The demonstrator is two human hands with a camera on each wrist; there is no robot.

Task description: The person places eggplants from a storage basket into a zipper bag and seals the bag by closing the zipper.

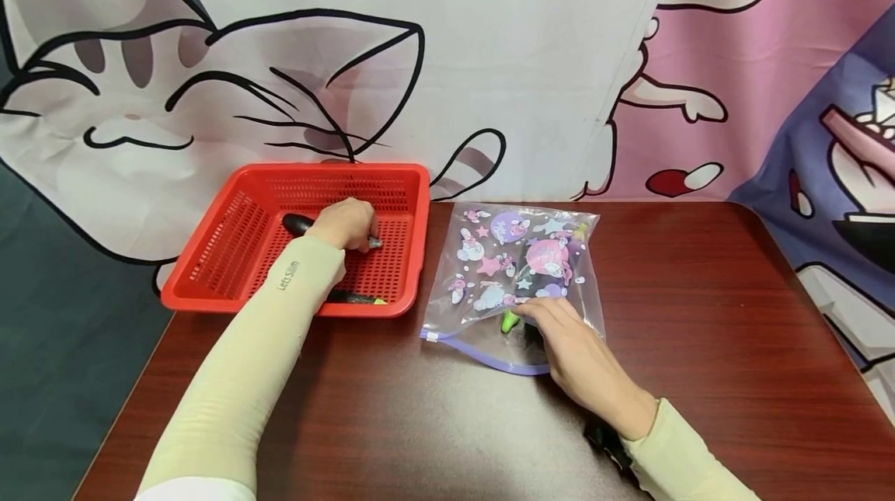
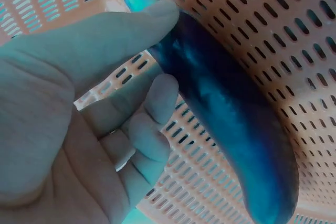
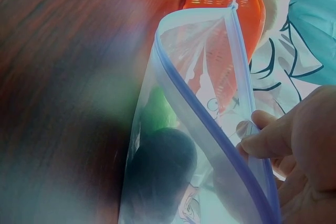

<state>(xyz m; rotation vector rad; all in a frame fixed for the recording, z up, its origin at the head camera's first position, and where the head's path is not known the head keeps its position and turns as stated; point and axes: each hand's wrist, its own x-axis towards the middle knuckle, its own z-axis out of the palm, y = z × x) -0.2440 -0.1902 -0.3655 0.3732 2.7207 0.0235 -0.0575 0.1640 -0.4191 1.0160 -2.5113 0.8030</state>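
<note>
Inside the red basket [image 1: 417,252], my left hand [image 1: 346,223] pinches a dark purple eggplant [image 2: 210,93] near its stem end. The thumb lies over the top and the fingers come from below, as the left wrist view shows. My right hand [image 1: 576,353] pinches one edge of a clear printed zip bag [image 1: 454,268] between thumb and fingers. The bag's mouth, lined by a purple zip strip [image 3: 202,116], gapes open. A green-tipped item [image 3: 159,109] and a dark rounded item [image 3: 163,169] lie inside it; their kinds are unclear.
A dark, long item with a green tip [image 1: 356,297] lies at the basket's near side, partly hidden by the left sleeve. Both stand on a brown wooden table [image 1: 699,314]. A cartoon-printed cloth [image 1: 545,97] hangs right behind the table.
</note>
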